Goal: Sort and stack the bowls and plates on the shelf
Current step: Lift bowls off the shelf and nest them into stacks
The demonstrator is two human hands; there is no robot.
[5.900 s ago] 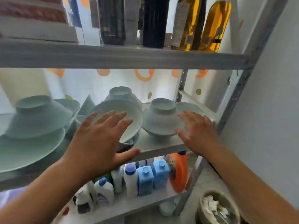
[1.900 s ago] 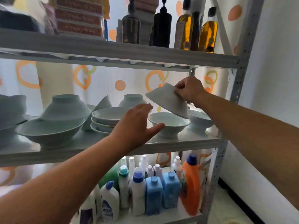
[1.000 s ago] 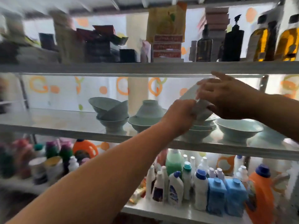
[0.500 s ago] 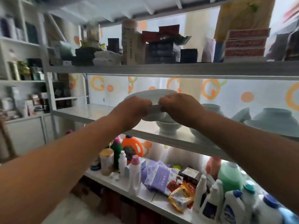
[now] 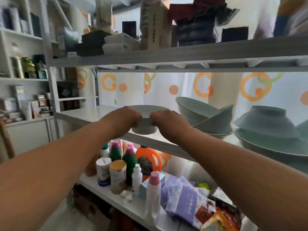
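Pale green ceramic bowl (image 5: 145, 127) held in both our hands at the front edge of the grey middle shelf (image 5: 86, 114).
Our left hand (image 5: 123, 119) and right hand (image 5: 166, 120) curl round its lower body from either side; whether its foot touches the board we cannot tell. A stack of tilted green bowls (image 5: 205, 114) stands near, rightward.

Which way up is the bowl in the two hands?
Upright. The bowl has its wide rim on top and its narrow foot below, and the left hand and right hand grip its sides.
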